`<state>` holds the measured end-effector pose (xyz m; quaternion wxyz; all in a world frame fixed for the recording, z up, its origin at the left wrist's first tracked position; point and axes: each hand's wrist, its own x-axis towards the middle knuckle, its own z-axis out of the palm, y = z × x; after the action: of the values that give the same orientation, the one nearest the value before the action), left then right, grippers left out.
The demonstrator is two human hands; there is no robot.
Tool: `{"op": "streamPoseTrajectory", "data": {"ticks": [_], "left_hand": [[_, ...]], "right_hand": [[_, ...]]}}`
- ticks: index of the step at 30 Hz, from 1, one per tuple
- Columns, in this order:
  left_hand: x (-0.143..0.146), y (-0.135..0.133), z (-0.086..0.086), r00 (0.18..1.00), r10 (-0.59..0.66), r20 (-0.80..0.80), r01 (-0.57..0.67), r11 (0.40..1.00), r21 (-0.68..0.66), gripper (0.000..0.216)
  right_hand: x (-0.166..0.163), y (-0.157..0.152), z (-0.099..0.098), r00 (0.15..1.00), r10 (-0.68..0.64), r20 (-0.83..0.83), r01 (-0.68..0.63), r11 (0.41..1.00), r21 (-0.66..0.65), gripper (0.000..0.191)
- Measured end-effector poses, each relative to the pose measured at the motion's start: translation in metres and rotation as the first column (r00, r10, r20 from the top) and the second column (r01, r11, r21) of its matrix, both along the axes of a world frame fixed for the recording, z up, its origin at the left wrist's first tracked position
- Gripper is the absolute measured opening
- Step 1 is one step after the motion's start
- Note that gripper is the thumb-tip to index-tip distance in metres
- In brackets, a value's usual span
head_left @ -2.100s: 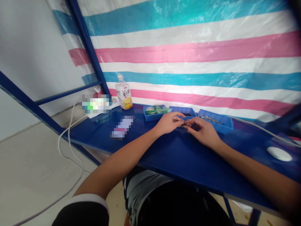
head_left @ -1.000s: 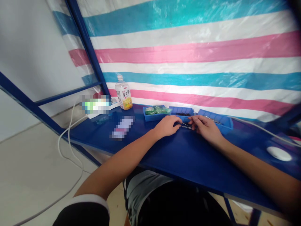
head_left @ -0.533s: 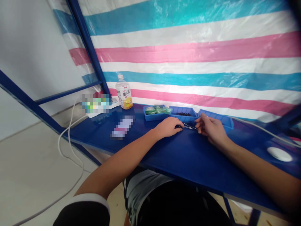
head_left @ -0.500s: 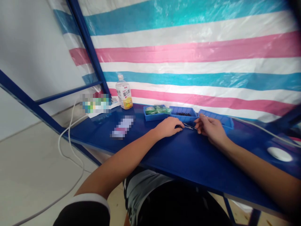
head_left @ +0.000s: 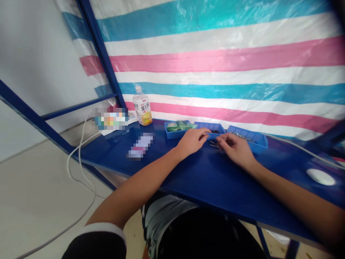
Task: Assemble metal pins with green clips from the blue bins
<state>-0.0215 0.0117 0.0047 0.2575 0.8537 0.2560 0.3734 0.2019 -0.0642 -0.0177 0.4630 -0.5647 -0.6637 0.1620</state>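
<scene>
Left hand (head_left: 192,140), centre of frame: resting on the blue table (head_left: 205,180), with thumb and forefinger drawn close together and reaching to the front rim of the middle tray (head_left: 219,126). The view is too small and soft to tell whether anything is sitting between those two fingertips.

Right hand (head_left: 235,148), just right of centre: lying palm-down on the table, fingers curled in. The fingertips are closing on one end of the thin metal piece (head_left: 213,145), which is lying low on the table between the two hands, just in front of the middle tray. The grip appears to be a light pinch, though blur is making this uncertain.

The middle tray is holding small dark parts. The left tray (head_left: 170,134) is touching it on the left and holding green packets. The right tray (head_left: 259,139) is sitting beside it to the right, holding silvery metal pieces.

Upper left of the table: a drink bottle (head_left: 142,108) is standing upright. A white cable (head_left: 78,151) is hanging off the table's left edge toward the floor. Far right of frame: a white round object (head_left: 320,176) is lying on the table, well apart from both hands. A striped tarp (head_left: 215,64) is filling the background.
</scene>
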Motion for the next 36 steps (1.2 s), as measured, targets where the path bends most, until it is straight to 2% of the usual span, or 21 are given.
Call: {"op": "streamPoseTrajectory", "data": {"ticks": [5,9,12,15,18,21,23,26,30,36], "left_hand": [[0.004,-0.004,-0.003,0.981,-0.117,0.152,0.147,0.969,-0.201,0.03],[0.005,-0.002,-0.005,0.972,-0.125,0.2,0.184,0.932,-0.312,0.031],[0.006,0.001,-0.008,0.958,-0.15,0.245,0.239,0.89,-0.389,0.037],[0.008,0.003,-0.011,0.932,-0.176,0.316,0.311,0.834,-0.455,0.044],[0.009,0.001,-0.012,0.941,-0.155,0.3,0.287,0.835,-0.469,0.04],[0.01,-0.002,-0.011,0.965,-0.167,0.204,0.247,0.842,-0.48,0.036],[0.01,-0.003,-0.01,0.964,-0.194,0.181,0.26,0.83,-0.494,0.035],[0.01,-0.001,-0.011,0.96,-0.204,0.192,0.275,0.826,-0.492,0.032],[0.009,0.004,-0.014,0.964,-0.153,0.217,0.241,0.847,-0.474,0.034],[0.006,0.01,-0.014,0.958,-0.127,0.258,0.234,0.864,-0.446,0.027]], "right_hand": [[-0.004,0.0,-0.002,0.999,0.03,-0.014,-0.03,0.999,0.028,0.037],[-0.003,0.0,-0.005,0.998,0.065,-0.009,-0.064,0.998,0.026,0.027],[-0.007,-0.001,-0.006,0.998,0.06,0.025,-0.061,0.997,0.036,0.022],[-0.011,-0.003,-0.002,0.996,0.079,0.029,-0.081,0.995,0.059,0.027],[-0.01,-0.003,0.002,0.998,0.052,0.038,-0.055,0.995,0.078,0.033],[-0.005,-0.003,0.004,0.995,-0.054,0.08,0.047,0.995,0.091,0.024],[-0.002,-0.002,0.003,0.995,-0.074,0.065,0.068,0.994,0.082,0.022],[0.0,-0.001,0.0,1.0,-0.001,-0.013,0.002,0.999,0.048,0.032],[-0.002,0.001,-0.003,0.997,0.051,-0.06,-0.049,0.998,0.037,0.043],[-0.006,-0.002,-0.003,0.993,0.101,-0.055,-0.103,0.994,-0.024,0.045]]}}
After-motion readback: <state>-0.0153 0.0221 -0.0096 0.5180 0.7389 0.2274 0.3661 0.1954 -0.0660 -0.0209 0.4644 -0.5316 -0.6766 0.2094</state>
